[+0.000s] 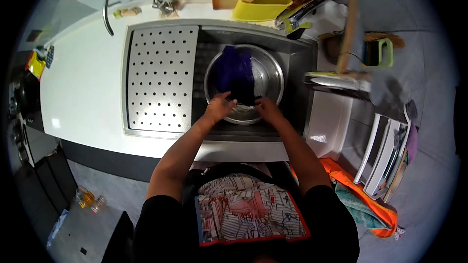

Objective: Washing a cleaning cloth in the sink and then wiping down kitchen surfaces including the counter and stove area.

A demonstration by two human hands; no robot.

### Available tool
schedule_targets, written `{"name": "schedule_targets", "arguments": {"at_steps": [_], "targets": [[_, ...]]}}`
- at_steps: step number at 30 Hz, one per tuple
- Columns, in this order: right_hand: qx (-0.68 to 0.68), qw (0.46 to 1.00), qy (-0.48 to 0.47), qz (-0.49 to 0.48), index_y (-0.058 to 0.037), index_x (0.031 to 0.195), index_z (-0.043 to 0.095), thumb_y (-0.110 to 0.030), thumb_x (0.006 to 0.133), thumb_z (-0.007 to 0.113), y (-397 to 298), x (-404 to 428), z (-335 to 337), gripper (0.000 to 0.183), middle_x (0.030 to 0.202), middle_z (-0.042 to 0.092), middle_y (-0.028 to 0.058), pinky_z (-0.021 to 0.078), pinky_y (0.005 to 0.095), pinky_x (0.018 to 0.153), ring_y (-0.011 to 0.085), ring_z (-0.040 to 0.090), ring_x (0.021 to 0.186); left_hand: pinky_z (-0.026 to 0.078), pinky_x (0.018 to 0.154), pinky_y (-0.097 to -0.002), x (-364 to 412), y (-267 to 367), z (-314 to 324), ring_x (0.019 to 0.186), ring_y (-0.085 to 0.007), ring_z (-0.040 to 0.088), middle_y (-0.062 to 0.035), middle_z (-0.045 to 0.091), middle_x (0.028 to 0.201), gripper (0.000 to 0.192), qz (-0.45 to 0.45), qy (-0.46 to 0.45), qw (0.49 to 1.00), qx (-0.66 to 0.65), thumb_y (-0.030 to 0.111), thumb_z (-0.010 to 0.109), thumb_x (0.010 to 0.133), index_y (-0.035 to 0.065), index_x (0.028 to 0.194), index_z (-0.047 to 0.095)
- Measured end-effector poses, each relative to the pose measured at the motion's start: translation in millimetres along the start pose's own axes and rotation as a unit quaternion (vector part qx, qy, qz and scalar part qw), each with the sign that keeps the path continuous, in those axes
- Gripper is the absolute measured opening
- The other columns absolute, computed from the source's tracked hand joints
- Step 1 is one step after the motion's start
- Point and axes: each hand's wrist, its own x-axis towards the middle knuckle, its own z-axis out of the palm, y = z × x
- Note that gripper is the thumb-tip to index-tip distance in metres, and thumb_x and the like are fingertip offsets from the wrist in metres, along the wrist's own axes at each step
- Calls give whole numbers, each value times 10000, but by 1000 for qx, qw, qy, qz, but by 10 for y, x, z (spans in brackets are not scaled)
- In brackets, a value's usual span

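A round stainless-steel basin (268,58) sits in the sink (296,80). Wet-looking dark purple cloth (234,69) lies over the basin's left and middle part, its lower end nearly black. My left hand (219,107) grips that lower end at its left corner, over the basin's near rim. At the right corner my right hand (268,109) pinches the same end between thumb and fingers. A little water or suds seems to show in the basin below the cloth. Shadow hides the cloth's folds.
A perforated metal drainer panel (161,76) covers the sink's left side. Two metal taps stand near, one curved tap (109,3) at back left. Yellow sponge cloth (261,9) hangs at the back. White rack (387,153) with utensils and an orange-edged towel (365,204) are at right.
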Motion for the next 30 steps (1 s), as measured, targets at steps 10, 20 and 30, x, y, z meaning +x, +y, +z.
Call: {"name": "schedule_targets", "arguments": {"at_steps": [10, 20, 30], "targets": [[-51, 979, 194, -33, -170, 1368, 458, -128, 800, 651, -215, 1348, 367, 602, 1164, 568, 181, 408, 432, 997, 367, 535, 1109, 345, 1060, -361, 526, -664, 817, 1285, -313, 436, -214, 459, 1370, 637, -260, 90, 897, -346, 409, 584, 897, 79, 1410, 397], [114, 969, 187, 113, -64, 1208, 549, -301, 847, 640, 156, 1163, 810, 441, 1095, 630, 198, 463, 423, 885, 346, 615, 1012, 204, 1127, -366, 701, -614, 738, 1389, -264, 272, -112, 323, 1504, 724, -283, 150, 697, -642, 550, 494, 917, 149, 1481, 283], [208, 975, 77, 6, -64, 914, 593, -309, 894, 587, -1239, -104, 540, 246, 776, 629, 213, 493, 452, 642, 414, 623, 740, 477, 819, -428, 1051, -701, 1223, 955, -259, 560, -82, 612, 1051, 703, -341, -177, 581, -717, 734, 438, 837, 134, 1178, 574]]}}
